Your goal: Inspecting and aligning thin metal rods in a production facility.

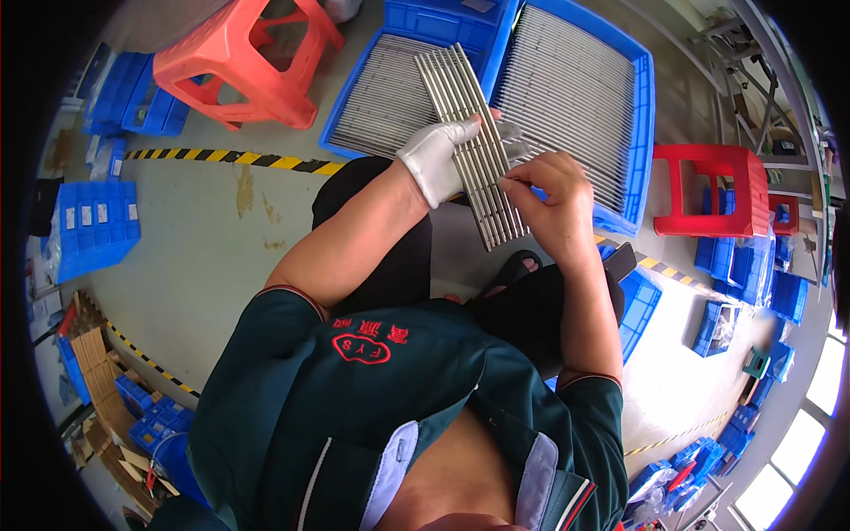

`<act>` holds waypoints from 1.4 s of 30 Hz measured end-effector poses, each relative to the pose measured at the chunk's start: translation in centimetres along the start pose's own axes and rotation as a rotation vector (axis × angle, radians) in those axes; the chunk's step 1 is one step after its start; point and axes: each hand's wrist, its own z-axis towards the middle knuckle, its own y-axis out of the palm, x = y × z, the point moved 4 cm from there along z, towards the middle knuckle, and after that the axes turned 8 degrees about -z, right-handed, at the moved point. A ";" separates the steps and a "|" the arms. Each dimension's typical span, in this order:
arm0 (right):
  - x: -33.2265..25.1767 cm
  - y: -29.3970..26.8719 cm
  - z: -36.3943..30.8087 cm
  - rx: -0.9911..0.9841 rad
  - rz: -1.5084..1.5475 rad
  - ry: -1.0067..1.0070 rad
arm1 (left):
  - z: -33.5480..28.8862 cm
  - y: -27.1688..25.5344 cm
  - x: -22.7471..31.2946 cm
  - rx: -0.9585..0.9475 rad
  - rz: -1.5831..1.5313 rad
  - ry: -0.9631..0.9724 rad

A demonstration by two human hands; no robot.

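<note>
My left hand (434,161), in a whitish glove with bare fingertips showing, is closed around a flat row of several slim metal rods (482,181). The row slants from upper left to lower right, and dark narrow bands cross the rods. My bare right hand (556,196) is pinched at the right edge of the row, thumb and forefinger against the outermost rod. Beyond my hands, a blue crate (648,133) on the right holds closely laid rods. Similar rods lie in another blue crate (341,115) on the left, partly behind the held row.
An orange-red plastic stool (199,66) stands at the far left, a red stool (757,190) at the right. Stacked blue bins (97,226) stand farther left. Yellow-black tape (230,157) crosses the floor. A dark phone-like object (620,263) is beside my right forearm.
</note>
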 end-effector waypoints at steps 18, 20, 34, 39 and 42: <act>-0.2 1.0 -0.3 -0.007 0.022 -0.082 | -0.6 0.4 -0.1 -0.024 -0.005 -0.015; -0.1 0.6 -0.3 0.012 0.027 -0.054 | -0.6 0.4 0.0 -0.061 -0.017 -0.011; 0.1 0.2 -0.4 0.043 -0.066 -0.085 | -0.4 0.2 0.0 -0.031 -0.030 -0.014; -0.1 0.1 -0.4 0.045 -0.083 -0.113 | -0.6 0.5 -0.1 0.003 -0.032 -0.024; 0.1 0.3 -0.3 0.042 -0.063 -0.104 | -0.8 0.6 -0.1 0.022 -0.014 -0.016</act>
